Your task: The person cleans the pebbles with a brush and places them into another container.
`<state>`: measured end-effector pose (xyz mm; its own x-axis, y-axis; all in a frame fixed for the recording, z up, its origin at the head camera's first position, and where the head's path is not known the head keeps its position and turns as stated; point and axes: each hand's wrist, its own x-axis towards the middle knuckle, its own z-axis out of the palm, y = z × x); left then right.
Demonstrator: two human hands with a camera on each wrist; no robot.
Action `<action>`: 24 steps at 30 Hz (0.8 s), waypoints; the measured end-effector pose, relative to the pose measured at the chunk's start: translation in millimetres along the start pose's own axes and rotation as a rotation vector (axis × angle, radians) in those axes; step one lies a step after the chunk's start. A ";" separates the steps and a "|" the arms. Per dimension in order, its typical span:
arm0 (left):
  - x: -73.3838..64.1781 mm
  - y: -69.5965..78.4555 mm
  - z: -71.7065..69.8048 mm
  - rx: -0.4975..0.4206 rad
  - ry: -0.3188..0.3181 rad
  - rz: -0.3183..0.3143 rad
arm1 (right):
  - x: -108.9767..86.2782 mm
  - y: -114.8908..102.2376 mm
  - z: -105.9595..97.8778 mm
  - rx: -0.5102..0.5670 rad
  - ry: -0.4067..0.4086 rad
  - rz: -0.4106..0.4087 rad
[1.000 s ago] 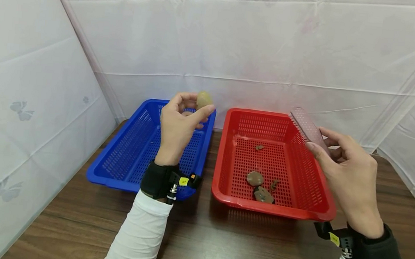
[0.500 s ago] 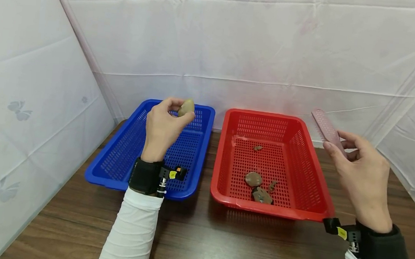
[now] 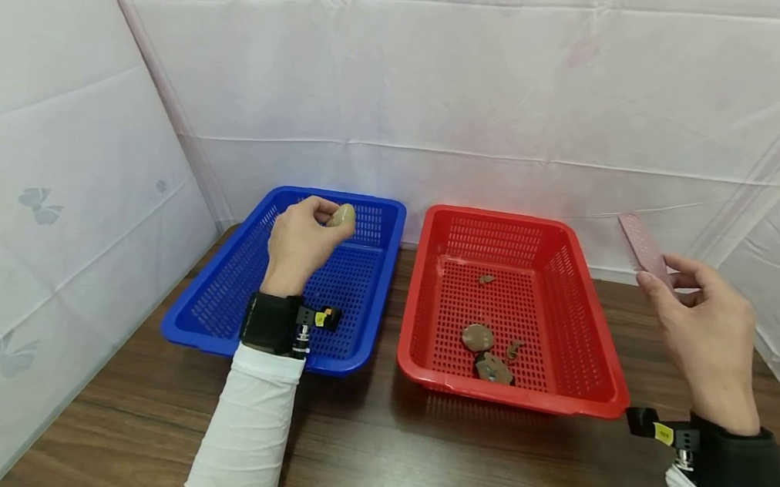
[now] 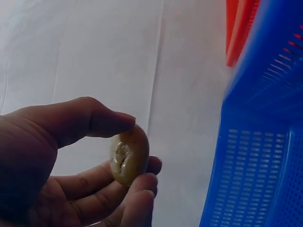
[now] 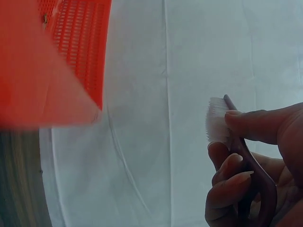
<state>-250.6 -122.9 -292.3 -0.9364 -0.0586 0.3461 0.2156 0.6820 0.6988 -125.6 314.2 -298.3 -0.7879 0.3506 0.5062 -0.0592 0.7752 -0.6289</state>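
Observation:
My left hand (image 3: 299, 243) pinches a small, smooth, yellowish-green oval stone (image 3: 344, 215) between thumb and fingers, over the far part of the blue basket (image 3: 387, 274). In the left wrist view a rough hollow marks one face of the stone (image 4: 135, 158). My right hand (image 3: 712, 334) grips a scrub brush (image 3: 641, 238) just right of the red basket (image 3: 596, 354). In the right wrist view the brush (image 5: 267, 189) shows white bristles and a dark looped handle, with the thumb near the bristle head and the fingers curled round it.
Inside the red basket lie a round brown stone (image 3: 478, 337), a brown irregular piece (image 3: 493, 368) and small brown bits (image 3: 514, 349). Both baskets stand on a dark wooden table (image 3: 454, 466). A white cloth (image 3: 487, 89) hangs behind and at the sides.
My left hand has moved left and down over the blue basket with the stone. My right hand has carried the brush rightward, away from the red basket's rim.

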 end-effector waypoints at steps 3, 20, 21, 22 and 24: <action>1.4 -1.8 1.4 0.043 -0.032 -0.002 | 1.8 7.4 -0.4 -0.011 -0.004 0.019; -0.7 -5.1 5.1 0.196 -0.176 -0.038 | 7.9 42.2 19.0 -0.114 -0.072 0.086; -0.4 -5.1 5.3 0.203 -0.183 -0.043 | 8.4 44.2 20.3 -0.122 -0.084 0.094; -0.3 -5.0 5.4 0.210 -0.191 -0.049 | 8.5 46.2 21.7 -0.127 -0.099 0.102; 0.4 -5.2 5.8 0.219 -0.207 -0.062 | 8.4 50.2 23.9 -0.130 -0.124 0.116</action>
<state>-253.7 -122.3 -299.4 -0.9872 0.0293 0.1566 0.1125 0.8241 0.5551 -149.9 343.5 -339.7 -0.8545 0.3805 0.3537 0.1098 0.7976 -0.5930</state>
